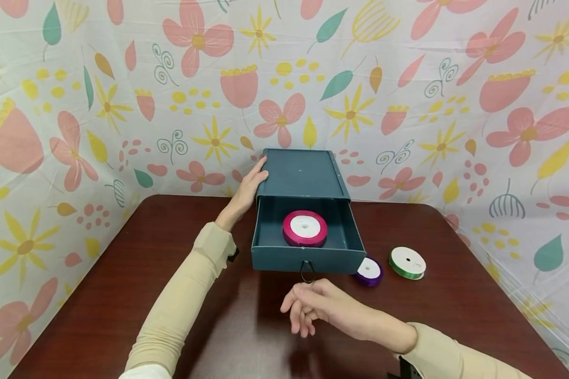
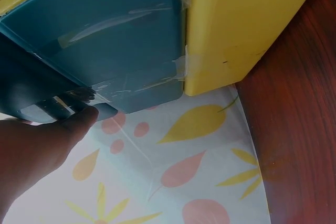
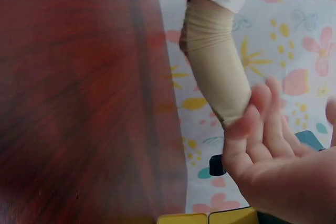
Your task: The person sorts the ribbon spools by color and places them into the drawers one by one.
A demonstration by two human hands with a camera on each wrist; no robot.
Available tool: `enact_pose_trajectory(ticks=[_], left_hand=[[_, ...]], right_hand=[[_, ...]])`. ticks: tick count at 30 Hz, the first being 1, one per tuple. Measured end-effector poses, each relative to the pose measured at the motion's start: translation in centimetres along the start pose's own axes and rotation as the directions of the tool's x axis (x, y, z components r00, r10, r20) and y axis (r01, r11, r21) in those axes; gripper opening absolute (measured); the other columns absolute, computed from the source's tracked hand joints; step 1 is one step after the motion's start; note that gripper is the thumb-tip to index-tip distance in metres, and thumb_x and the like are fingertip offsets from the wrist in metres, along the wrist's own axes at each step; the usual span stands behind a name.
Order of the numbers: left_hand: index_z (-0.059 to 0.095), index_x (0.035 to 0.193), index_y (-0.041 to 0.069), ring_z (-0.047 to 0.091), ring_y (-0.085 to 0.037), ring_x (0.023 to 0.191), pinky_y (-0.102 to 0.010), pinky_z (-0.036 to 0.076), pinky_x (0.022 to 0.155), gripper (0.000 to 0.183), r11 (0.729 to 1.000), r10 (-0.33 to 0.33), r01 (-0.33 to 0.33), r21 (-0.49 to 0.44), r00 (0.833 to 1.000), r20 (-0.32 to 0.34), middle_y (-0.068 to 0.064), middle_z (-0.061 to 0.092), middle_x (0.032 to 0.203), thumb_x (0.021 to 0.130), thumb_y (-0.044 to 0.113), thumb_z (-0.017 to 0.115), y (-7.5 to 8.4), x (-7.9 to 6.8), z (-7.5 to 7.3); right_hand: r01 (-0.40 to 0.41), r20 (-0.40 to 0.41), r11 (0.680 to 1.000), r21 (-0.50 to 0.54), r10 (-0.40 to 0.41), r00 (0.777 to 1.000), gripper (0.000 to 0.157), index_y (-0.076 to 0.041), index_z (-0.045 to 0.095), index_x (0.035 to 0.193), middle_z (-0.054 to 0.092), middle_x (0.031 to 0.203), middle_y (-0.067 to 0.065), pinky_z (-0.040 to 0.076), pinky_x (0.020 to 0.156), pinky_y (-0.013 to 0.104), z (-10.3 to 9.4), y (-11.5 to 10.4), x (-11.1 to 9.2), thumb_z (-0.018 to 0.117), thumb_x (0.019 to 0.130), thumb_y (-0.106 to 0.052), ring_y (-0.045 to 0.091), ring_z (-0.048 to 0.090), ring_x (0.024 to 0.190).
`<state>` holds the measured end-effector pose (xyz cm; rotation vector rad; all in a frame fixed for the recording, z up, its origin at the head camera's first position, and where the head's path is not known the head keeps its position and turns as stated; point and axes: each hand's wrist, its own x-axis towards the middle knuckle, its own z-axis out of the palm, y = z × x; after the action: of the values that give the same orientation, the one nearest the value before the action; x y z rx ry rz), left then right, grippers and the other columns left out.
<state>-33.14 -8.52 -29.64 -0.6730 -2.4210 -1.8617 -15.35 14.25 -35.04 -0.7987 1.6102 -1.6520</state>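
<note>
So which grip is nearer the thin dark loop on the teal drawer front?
Right grip: just in front of the loop. Left grip: farther back, against the left side of the teal rectangular box.

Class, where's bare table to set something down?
Bare: glossy brown table left of the beige left sleeve, and right of the round green ribbon spool. Crowded: by the blue drawer, round purple ribbon spool and right hand.

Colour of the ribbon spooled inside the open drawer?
The ribbon is deep pink; best seen in the head view.
</note>
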Motion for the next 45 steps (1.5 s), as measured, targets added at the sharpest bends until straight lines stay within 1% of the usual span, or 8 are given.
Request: enact_pose_trajectory(ticks=[4,9,14,21,28,33,39,45], left_hand=[[0.014,0.157,0.013,0.008,-0.022,0.152,-0.046,0.012,0.122,0.056,1.000,-0.002,0.002,0.004,1.000,0.000,-0.004,0.009,0.164,0.105,0.026,0.031,0.1,0.0,0.0],[0.015,0.156,0.012,0.008,-0.022,0.152,-0.046,0.012,0.122,0.056,1.000,0.009,-0.009,0.000,1.000,-0.001,-0.005,0.010,0.164,0.105,0.026,0.032,0.1,0.0,0.0],[0.015,0.156,0.011,0.008,-0.021,0.152,-0.045,0.012,0.122,0.056,1.000,0.011,-0.011,0.007,1.000,-0.001,-0.005,0.010,0.164,0.105,0.025,0.032,0.1,0.1,0.0],[0.015,0.156,0.012,0.007,-0.021,0.152,-0.045,0.012,0.122,0.056,1.000,0.011,-0.011,-0.002,1.000,0.001,-0.004,0.009,0.164,0.105,0.025,0.031,-0.1,0.3,-0.1],[0.016,0.157,0.021,0.006,-0.015,0.152,-0.044,0.009,0.123,0.055,1.000,0.020,-0.020,-0.015,1.000,-0.010,0.004,0.009,0.164,0.105,0.033,0.032,-2.7,1.7,0.0],[0.017,0.157,0.024,0.009,-0.014,0.151,-0.044,0.012,0.122,0.057,1.000,0.022,-0.022,0.008,0.999,-0.039,0.006,0.012,0.164,0.103,0.038,0.033,-3.2,1.9,0.2],[0.018,0.157,0.022,0.010,-0.017,0.151,-0.045,0.013,0.122,0.058,1.000,0.017,-0.017,0.008,0.999,-0.046,0.004,0.012,0.164,0.103,0.038,0.033,-3.1,1.9,0.2],[0.014,0.157,0.017,0.006,-0.021,0.152,-0.047,0.012,0.122,0.056,1.000,-0.018,0.018,0.000,1.000,0.006,-0.001,0.008,0.164,0.105,0.029,0.031,-1.0,0.9,-0.1]], right_hand=[[0.018,-0.115,0.996,0.089,-0.008,0.993,0.043,-0.002,0.059,0.105,0.067,0.077,-0.001,0.050,0.062,0.021,-0.1,-0.5,0.1,0.029,0.107,-0.032,0.009,0.061,0.066],[0.039,-0.193,0.991,0.129,-0.013,0.981,0.033,-0.010,0.058,0.093,0.062,0.069,-0.004,0.049,0.063,0.022,0.0,-1.0,0.3,0.035,0.106,-0.029,0.008,0.056,0.063],[0.036,-0.229,0.982,0.183,0.007,0.973,0.034,-0.013,0.056,0.083,0.060,0.063,-0.005,0.048,0.067,0.025,0.3,-1.2,0.4,0.037,0.105,-0.032,0.008,0.054,0.061],[0.011,-0.284,0.986,0.168,0.038,0.958,0.039,-0.013,0.054,0.079,0.058,0.059,-0.005,0.047,0.072,0.027,0.2,-1.4,0.7,0.038,0.104,-0.038,0.009,0.055,0.061],[0.019,-0.308,0.990,0.139,0.025,0.951,0.040,-0.013,0.053,0.078,0.056,0.059,-0.004,0.047,0.073,0.028,-0.5,-1.4,1.1,0.037,0.104,-0.038,0.010,0.055,0.061],[0.031,-0.324,0.994,0.109,0.006,0.946,0.042,-0.012,0.053,0.077,0.055,0.058,-0.003,0.046,0.072,0.029,-1.3,-1.3,1.8,0.036,0.105,-0.039,0.011,0.054,0.061],[0.045,-0.351,0.995,0.089,-0.011,0.936,0.041,-0.011,0.051,0.079,0.053,0.058,-0.003,0.046,0.071,0.029,-2.3,-1.2,2.7,0.035,0.105,-0.038,0.012,0.053,0.060],[0.060,-0.354,0.995,0.084,-0.027,0.935,0.041,-0.010,0.051,0.079,0.052,0.058,-0.001,0.047,0.070,0.028,-3.1,-1.3,3.5,0.036,0.105,-0.038,0.013,0.053,0.059]])
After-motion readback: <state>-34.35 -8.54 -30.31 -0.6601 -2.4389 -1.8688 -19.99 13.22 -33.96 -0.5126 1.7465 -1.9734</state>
